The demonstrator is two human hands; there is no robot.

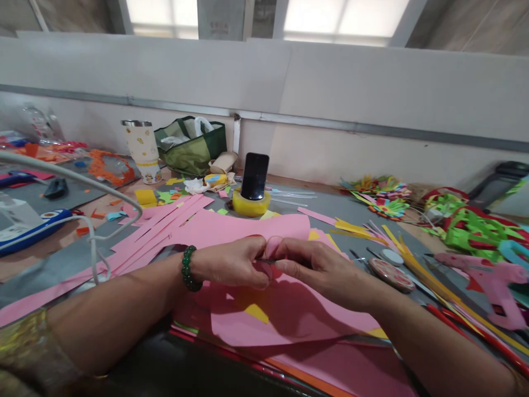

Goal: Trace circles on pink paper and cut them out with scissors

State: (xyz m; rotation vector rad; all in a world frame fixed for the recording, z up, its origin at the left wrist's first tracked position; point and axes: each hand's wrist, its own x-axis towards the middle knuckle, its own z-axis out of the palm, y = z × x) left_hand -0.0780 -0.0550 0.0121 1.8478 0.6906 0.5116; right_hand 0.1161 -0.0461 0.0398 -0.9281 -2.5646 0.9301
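Note:
My left hand, with a green bead bracelet at the wrist, is closed on a small pink and red paper piece. My right hand meets it from the right, thumb and fingers pinched on a thin dark tool whose kind I cannot make out. The tool lies against the paper, partly hidden by my fingers. Beneath both hands spreads a large pink paper sheet, and a yellow paper scrap rests on it.
A phone stands upright in a yellow holder behind my hands. Pink paper strips lie to the left. At right are a pink glue gun, yellow strips and a round tin. A tumbler and green bag stand behind.

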